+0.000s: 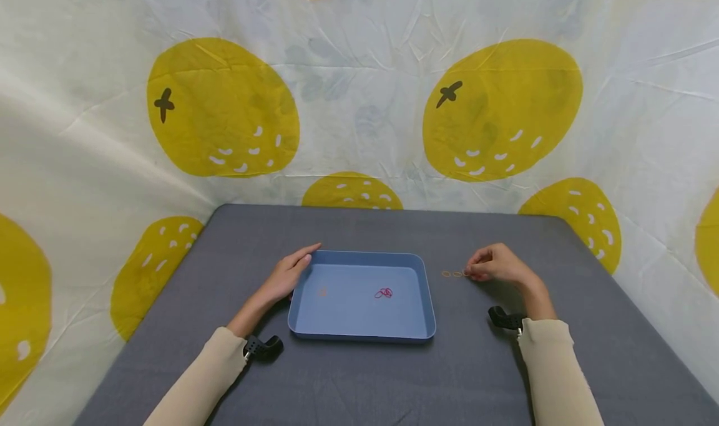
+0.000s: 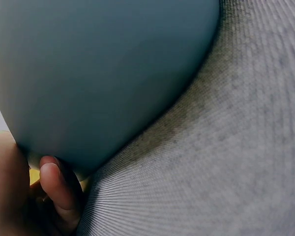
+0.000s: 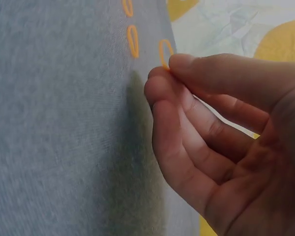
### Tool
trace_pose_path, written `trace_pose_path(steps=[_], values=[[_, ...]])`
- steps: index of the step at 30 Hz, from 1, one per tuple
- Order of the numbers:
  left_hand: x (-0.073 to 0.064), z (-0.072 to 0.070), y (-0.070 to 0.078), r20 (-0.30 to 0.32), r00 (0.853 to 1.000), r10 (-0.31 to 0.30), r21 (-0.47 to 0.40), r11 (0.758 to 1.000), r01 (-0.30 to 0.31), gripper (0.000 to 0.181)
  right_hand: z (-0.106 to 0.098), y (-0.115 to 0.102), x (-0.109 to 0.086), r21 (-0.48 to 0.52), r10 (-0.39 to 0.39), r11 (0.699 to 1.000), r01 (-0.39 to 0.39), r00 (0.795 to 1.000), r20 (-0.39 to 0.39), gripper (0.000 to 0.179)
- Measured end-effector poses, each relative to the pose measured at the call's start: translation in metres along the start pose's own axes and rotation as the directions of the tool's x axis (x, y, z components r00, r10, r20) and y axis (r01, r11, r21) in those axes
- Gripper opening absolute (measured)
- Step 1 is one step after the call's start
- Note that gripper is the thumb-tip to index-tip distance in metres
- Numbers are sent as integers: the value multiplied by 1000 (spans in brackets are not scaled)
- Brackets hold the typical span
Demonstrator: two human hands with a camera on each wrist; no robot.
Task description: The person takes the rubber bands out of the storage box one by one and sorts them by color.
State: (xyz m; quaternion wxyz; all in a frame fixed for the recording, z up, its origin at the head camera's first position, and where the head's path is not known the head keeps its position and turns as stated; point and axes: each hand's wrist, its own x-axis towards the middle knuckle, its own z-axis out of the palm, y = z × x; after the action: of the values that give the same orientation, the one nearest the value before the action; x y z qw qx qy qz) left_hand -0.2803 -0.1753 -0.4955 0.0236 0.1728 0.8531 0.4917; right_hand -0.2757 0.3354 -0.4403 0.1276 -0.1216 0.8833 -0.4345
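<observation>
A blue rectangular tray (image 1: 348, 319) lies on the table. My left hand (image 1: 285, 277) grips its left side near the far corner, with the thumb at the rim; in the left wrist view, fingers (image 2: 56, 184) bend against the outer wall. Several red rubber bands (image 1: 384, 294) lie bunched inside the tray, right of its middle, and something small and orange (image 1: 322, 292) lies to the left. Right of the tray, my right hand (image 1: 500, 265) pinches an orange rubber band (image 3: 162, 51) between thumb and fingertip. Two more orange rubber bands (image 3: 136, 44) lie in a row beside it.
Grey cloth covers the table (image 1: 359, 382). A pale curtain (image 1: 359, 120) printed with big yellow fruit hangs close behind the far edge and along both sides. Each wrist wears a black strap (image 1: 263, 347).
</observation>
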Motion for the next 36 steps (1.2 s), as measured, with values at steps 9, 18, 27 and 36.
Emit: trace_pose_path(steps=[9, 18, 27, 36], values=[[-1, 0, 2, -1, 1000, -16, -9, 1000, 16, 44, -2, 2, 0, -74, 20, 997, -21, 1000, -13, 16], [-1, 0, 2, 1, 1000, -2, 16, 1000, 2, 45, 2, 1, 0, -105, 66, 992, -70, 997, -44, 16], [-1, -1, 2, 2, 1000, -13, 7, 1000, 13, 44, 3, 2, 2, -146, 85, 985, -95, 994, -72, 15], [-1, 0, 2, 10, 1000, -6, -4, 1000, 6, 45, 3, 2, 0, -151, 84, 984, -94, 994, -76, 18]])
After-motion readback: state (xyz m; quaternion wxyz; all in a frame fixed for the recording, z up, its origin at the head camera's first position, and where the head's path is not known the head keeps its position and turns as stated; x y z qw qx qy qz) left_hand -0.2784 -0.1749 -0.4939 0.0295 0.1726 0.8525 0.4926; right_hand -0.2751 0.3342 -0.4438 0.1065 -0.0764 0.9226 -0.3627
